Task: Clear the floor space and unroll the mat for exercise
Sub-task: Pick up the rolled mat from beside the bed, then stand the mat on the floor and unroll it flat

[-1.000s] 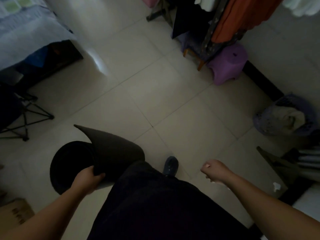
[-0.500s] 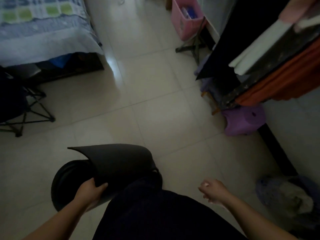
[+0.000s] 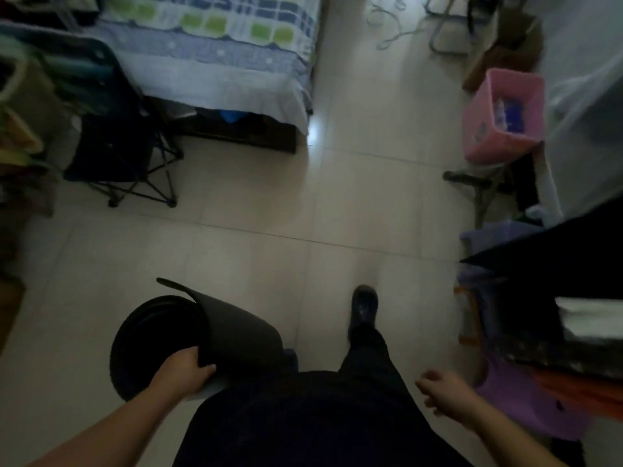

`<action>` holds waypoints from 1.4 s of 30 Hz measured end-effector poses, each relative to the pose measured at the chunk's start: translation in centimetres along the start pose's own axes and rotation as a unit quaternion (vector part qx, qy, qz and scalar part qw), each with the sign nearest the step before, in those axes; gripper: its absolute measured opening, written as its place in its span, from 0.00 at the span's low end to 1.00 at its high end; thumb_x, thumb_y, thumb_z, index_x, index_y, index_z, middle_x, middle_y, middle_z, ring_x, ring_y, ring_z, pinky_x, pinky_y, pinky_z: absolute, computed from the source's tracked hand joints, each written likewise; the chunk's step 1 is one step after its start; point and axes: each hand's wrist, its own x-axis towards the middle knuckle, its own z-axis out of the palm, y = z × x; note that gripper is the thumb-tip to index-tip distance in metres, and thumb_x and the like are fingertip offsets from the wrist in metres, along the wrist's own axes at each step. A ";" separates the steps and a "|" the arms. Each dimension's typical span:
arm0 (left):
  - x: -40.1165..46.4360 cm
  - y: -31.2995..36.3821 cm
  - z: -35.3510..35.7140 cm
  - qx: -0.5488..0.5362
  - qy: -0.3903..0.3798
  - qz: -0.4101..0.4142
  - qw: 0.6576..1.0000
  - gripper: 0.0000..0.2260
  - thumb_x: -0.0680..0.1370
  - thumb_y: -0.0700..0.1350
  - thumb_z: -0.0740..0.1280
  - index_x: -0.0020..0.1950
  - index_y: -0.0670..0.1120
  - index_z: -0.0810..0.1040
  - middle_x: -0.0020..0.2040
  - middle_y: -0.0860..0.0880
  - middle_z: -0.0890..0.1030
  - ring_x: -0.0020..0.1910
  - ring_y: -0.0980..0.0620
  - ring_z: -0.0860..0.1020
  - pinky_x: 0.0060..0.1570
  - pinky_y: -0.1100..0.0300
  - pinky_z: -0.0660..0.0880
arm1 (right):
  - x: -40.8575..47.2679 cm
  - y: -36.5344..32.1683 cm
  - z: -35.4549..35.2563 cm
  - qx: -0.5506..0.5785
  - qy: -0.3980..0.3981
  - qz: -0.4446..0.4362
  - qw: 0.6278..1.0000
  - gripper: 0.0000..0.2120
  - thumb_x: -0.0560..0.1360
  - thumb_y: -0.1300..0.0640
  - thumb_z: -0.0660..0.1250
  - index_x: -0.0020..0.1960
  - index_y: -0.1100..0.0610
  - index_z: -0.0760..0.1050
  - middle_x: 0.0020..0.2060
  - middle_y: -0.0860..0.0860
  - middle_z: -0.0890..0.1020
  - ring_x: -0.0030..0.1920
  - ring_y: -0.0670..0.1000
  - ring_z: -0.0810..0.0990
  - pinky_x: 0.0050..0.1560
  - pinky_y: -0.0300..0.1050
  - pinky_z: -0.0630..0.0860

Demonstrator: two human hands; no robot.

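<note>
We've got the rolled mat (image 3: 199, 335) gripped in our left hand (image 3: 183, 370), right hand (image 3: 443, 390) loose and empty; next, set it on the open floor (image 3: 256, 264) and unroll.

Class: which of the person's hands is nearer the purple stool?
Right. The right hand hangs just beside the purple stool; the left hand grips the rolled mat across the body.

Black mat (image 3: 232, 332); pale cream floor tiles (image 3: 256, 197); blue-green checked bedsheet (image 3: 215, 32); pink basket (image 3: 485, 129); purple stool (image 3: 526, 409).
</note>
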 end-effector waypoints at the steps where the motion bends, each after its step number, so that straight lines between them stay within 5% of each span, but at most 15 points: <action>1: 0.5 0.9 0.1 -0.004 0.001 -0.010 1.000 0.18 0.75 0.50 0.68 0.64 0.47 0.77 0.60 0.45 0.81 0.59 0.45 0.78 0.54 0.56 0.74 | 1.5 -2.0 -1.6 -0.012 -0.007 -0.010 1.000 0.09 0.77 0.56 0.66 0.40 0.60 0.75 0.33 0.57 0.78 0.34 0.54 0.77 0.32 0.43 0.71; 7: 3.0 7.5 0.5 -0.080 0.011 -0.100 0.992 0.19 0.75 0.50 0.68 0.65 0.47 0.76 0.60 0.45 0.81 0.58 0.45 0.78 0.47 0.58 0.71 | 9.9 -13.3 -12.5 -0.111 -0.040 -0.097 0.988 0.08 0.75 0.52 0.66 0.42 0.56 0.78 0.38 0.56 0.82 0.39 0.55 0.82 0.38 0.46 0.77; 12: 3.2 13.7 0.2 -0.177 0.042 -0.169 0.969 0.16 0.76 0.49 0.68 0.62 0.45 0.78 0.56 0.44 0.82 0.54 0.45 0.79 0.44 0.58 0.71 | 15.5 -19.7 -22.5 -0.200 -0.045 -0.091 0.974 0.08 0.76 0.54 0.67 0.43 0.59 0.76 0.33 0.56 0.80 0.33 0.55 0.79 0.32 0.44 0.74; 18: 3.7 18.7 0.2 -0.276 0.068 -0.195 0.939 0.19 0.78 0.49 0.66 0.68 0.46 0.74 0.62 0.44 0.80 0.60 0.43 0.77 0.57 0.53 0.75 | 19.8 -28.1 -27.2 -0.277 -0.061 -0.080 0.956 0.09 0.78 0.58 0.64 0.47 0.64 0.74 0.35 0.59 0.77 0.32 0.55 0.75 0.29 0.41 0.71; 25: 7.2 18.9 -0.7 -0.342 0.073 -0.209 0.913 0.21 0.78 0.51 0.65 0.69 0.47 0.72 0.64 0.46 0.79 0.61 0.44 0.77 0.59 0.51 0.76 | 18.5 -39.5 -20.4 -0.356 -0.096 -0.159 0.916 0.08 0.77 0.55 0.65 0.43 0.59 0.76 0.37 0.57 0.79 0.36 0.54 0.79 0.34 0.44 0.76; 34: 16.5 11.5 -5.0 -0.285 0.075 -0.280 0.913 0.16 0.77 0.54 0.63 0.60 0.46 0.74 0.57 0.44 0.79 0.55 0.43 0.79 0.48 0.54 0.75 | 19.5 -51.4 -7.2 -0.463 -0.149 -0.214 0.847 0.08 0.74 0.54 0.65 0.37 0.54 0.74 0.35 0.54 0.80 0.38 0.55 0.80 0.41 0.48 0.76; 38: 21.0 7.2 -8.4 -0.256 0.076 -0.293 0.918 0.11 0.77 0.54 0.64 0.50 0.48 0.73 0.53 0.43 0.80 0.51 0.43 0.79 0.47 0.52 0.76 | 22.7 -55.3 -1.3 -0.529 -0.177 -0.217 0.801 0.10 0.74 0.53 0.65 0.37 0.57 0.71 0.34 0.58 0.75 0.39 0.59 0.79 0.40 0.46 0.72; 42: 24.3 4.1 -11.8 -0.209 0.100 -0.303 0.924 0.11 0.78 0.53 0.64 0.50 0.46 0.73 0.51 0.42 0.79 0.51 0.41 0.79 0.48 0.50 0.77 | 26.1 -59.0 4.9 -0.602 -0.191 -0.258 0.731 0.14 0.72 0.52 0.64 0.32 0.60 0.74 0.30 0.58 0.79 0.38 0.60 0.80 0.35 0.45 0.72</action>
